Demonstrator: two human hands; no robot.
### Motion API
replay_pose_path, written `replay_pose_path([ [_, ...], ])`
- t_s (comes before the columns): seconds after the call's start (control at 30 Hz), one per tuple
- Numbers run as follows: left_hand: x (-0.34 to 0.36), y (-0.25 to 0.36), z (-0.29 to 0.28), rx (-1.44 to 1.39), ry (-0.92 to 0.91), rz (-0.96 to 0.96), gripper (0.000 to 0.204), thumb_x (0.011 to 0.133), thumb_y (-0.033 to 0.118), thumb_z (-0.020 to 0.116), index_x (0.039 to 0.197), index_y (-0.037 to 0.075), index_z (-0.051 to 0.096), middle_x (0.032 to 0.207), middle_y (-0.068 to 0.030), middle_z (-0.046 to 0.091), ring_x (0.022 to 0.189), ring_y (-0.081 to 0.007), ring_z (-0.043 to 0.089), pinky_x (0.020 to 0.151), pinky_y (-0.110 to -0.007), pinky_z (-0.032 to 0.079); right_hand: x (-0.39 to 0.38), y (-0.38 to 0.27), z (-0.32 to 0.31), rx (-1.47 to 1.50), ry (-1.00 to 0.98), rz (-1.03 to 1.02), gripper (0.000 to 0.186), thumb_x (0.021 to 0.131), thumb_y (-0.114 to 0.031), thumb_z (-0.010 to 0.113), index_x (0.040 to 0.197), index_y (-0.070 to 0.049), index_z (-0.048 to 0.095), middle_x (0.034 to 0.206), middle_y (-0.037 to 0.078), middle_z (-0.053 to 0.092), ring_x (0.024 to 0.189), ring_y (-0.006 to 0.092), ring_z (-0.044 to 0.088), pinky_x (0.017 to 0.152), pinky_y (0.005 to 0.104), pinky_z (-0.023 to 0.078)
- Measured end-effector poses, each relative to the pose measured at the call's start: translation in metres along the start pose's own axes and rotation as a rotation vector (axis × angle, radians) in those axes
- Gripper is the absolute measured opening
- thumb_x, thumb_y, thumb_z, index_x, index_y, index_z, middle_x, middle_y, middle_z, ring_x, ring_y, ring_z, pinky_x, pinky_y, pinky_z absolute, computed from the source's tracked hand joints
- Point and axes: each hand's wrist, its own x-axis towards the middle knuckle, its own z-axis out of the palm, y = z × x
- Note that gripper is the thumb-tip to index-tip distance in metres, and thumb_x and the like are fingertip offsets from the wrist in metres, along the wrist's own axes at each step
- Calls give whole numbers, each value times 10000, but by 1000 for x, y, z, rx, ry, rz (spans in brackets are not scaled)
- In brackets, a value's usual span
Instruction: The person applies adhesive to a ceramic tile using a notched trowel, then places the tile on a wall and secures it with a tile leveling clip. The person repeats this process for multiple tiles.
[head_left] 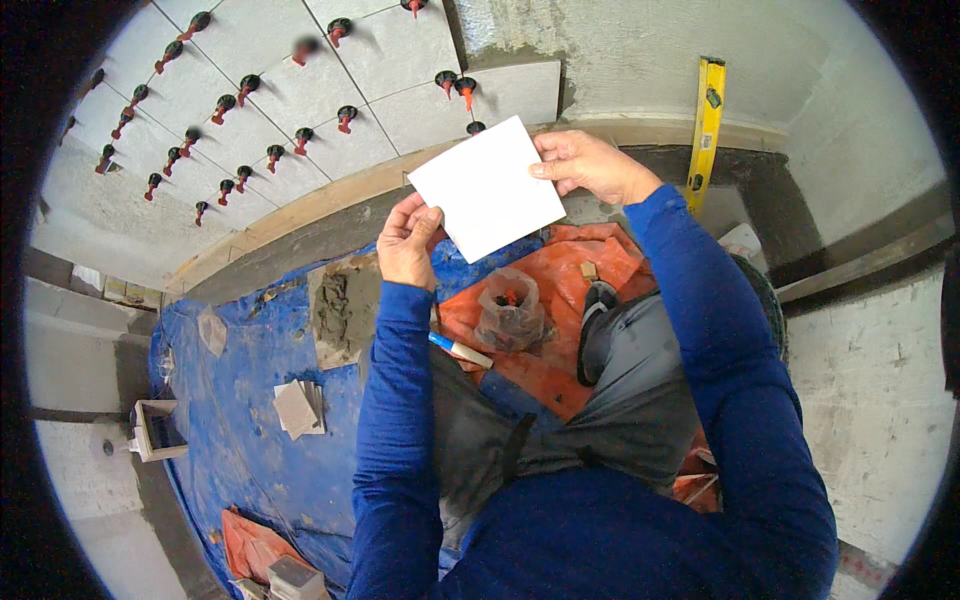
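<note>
White tile (487,187): I see it held up before the tiled wall (260,90), between both hands. Left hand (410,243) pinches its lower-left edge; right hand (588,165) pinches its upper-right corner. Below: clip bag (509,308), orange sheet (590,262), blue tarp (270,400). Right: yellow level (706,130).

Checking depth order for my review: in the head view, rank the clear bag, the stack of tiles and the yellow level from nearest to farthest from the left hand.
1. Clear bag, just below and right of the left hand.
2. Stack of tiles, lower left on the blue sheet.
3. Yellow level, far right, against the wall.
</note>
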Motion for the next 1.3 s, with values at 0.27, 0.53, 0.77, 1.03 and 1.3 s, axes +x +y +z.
replay_pose_path([
  [0.27,0,-3,4,43,64,-24,324,912,-4,719,1224,-20,635,1027,-82,735,906,-152,701,829,-302,582,-2,-8,5,117,216,-34,419,1004,-306,641,1328,-46,588,1090,50,692,962,134,643,760,300,538],
  [0.53,-7,-14,12,31,28,-84,279,925,-5,701,1198,-4,645,1016,-58,726,914,-136,686,843,-305,578,0,1,-3,-71,183,-144,392,976,-238,682,1326,-77,606,1036,27,685,882,93,582,684,266,436],
  [0.77,-7,-20,15,-24,51,-135,248,951,16,665,1190,56,611,1074,-49,705,920,-150,686,781,-309,586,1,8,-6,65,206,-68,364,952,-162,685,1287,-26,634,1055,58,711,937,130,639,765,292,507],
  [1.03,-10,-27,16,-20,13,-134,254,935,14,685,1170,64,603,1064,-58,695,932,-186,691,800,-365,612,10,21,-10,-40,215,-75,354,939,-79,668,1281,10,656,1073,80,732,928,145,676,810,314,547],
  [1.3,-27,-53,32,-78,-41,-358,234,919,-8,682,1109,62,564,1049,-87,668,996,-246,679,892,-457,619,12,14,-7,-348,312,-160,331,866,-116,732,1165,25,712,1048,158,756,912,195,697,791,347,541],
])
